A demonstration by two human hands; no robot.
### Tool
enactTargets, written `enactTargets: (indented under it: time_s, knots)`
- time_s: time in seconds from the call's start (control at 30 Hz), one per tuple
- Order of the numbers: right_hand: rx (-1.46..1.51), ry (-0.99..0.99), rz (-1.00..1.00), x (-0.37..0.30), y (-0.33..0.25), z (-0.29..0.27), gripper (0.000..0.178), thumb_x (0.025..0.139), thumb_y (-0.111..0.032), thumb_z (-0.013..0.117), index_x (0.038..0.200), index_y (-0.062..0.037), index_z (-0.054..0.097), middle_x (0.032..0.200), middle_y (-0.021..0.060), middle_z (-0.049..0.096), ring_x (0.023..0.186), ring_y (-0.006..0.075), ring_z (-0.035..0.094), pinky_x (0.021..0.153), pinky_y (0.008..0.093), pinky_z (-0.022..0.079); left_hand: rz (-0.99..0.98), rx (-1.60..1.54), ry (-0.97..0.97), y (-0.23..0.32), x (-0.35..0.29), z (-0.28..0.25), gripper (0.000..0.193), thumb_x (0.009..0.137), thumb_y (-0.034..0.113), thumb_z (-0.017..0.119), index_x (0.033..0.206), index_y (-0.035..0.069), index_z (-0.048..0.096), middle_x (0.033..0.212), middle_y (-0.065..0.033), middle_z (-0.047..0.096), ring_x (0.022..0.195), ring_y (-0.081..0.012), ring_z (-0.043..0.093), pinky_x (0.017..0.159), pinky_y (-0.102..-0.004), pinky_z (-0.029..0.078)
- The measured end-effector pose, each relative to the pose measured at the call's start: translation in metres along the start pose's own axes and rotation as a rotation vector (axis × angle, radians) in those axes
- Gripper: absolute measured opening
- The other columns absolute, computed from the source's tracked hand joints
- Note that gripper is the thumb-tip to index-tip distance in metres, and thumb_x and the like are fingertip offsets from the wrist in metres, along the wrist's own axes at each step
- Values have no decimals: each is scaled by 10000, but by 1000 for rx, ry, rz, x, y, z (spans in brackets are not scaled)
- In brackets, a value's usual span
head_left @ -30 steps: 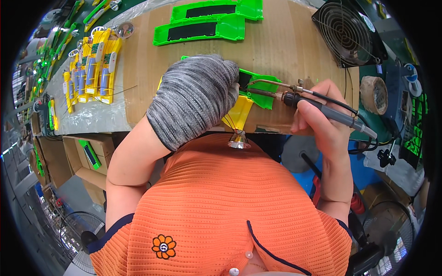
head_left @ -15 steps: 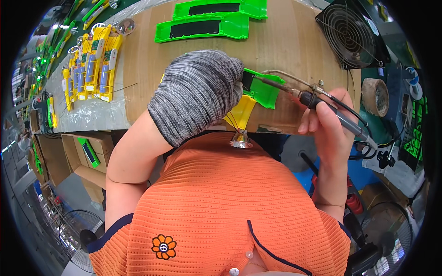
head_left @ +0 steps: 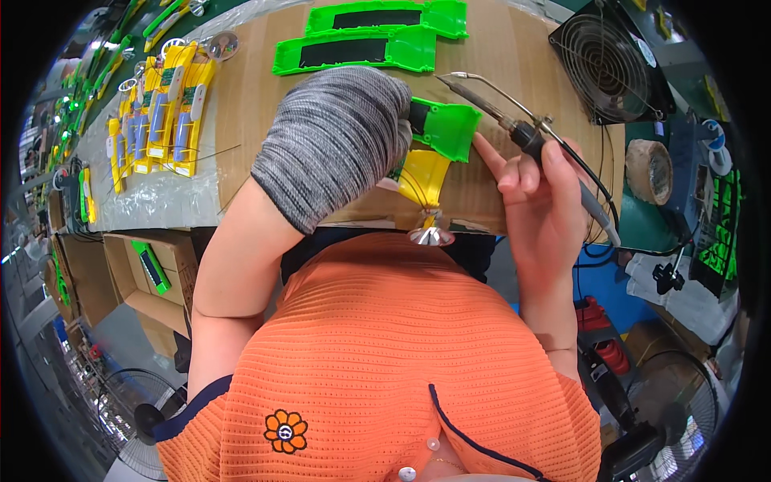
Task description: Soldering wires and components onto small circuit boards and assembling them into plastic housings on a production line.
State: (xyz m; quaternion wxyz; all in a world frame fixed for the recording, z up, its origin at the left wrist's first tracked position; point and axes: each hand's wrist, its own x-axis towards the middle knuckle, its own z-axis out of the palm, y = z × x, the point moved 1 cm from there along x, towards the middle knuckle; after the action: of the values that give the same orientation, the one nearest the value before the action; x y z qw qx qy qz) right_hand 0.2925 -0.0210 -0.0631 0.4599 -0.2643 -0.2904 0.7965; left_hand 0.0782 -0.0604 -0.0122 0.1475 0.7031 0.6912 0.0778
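In a striped grey knit glove, my left hand is closed on a green plastic shell with a dark panel; the glove hides its fingers and the shell's left part. Just nearer me, a yellow plastic shell pokes out from beside the glove. Thin wires run from it to a silvery reflector cup at the table's front edge. My bare right hand grips a soldering iron with a thin metal feed tube along it. The iron's tip is beyond the green shell's far edge, apart from it.
Two green shells with black panels lie at the table's far side. Several yellow shells with blue cells and wires stand at left on plastic film. A black fan and a brown roll are at right. An open carton sits below left.
My left hand has moved a little away from me with the green shell, and the yellow shell and reflector have shifted too. The soldering iron has moved away from over the green shell, up and left.
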Motion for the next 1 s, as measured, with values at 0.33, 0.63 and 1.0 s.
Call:
enactTargets:
  time_s: [0.33, 0.63, 1.0]
  knots:
    - [-20, -37, -18, -2, -3, -4, 58, 991, -127, 520, 958, -85, 498, 645, 26, 547, 662, 206, 627, 1056, 578, 406, -43, 6, -16, -6, 0, 3, 174, 856, 227, 659, 877, 60, 703, 801, -157, 662, 786, -340, 656, 724, -435, 525]
    - [-29, -31, -30, -5, -4, -5, 34, 991, -116, 512, 1014, -99, 531, 637, 23, 550, 655, 206, 626, 1063, 591, 394, 134, -89, 250, 6, -69, -18, 133, 853, 164, 697, 922, 69, 635, 841, -96, 604, 797, -300, 621, 706, -406, 508]
    - [-76, -53, -25, -28, 6, 10, 64, 992, -136, 469, 1048, -118, 495, 602, -3, 490, 586, 169, 590, 1117, 647, 285, -272, -3, 437, -61, -132, 10, 271, 886, 216, 685, 1126, 90, 676, 971, -128, 659, 873, -311, 629, 778, -408, 502]
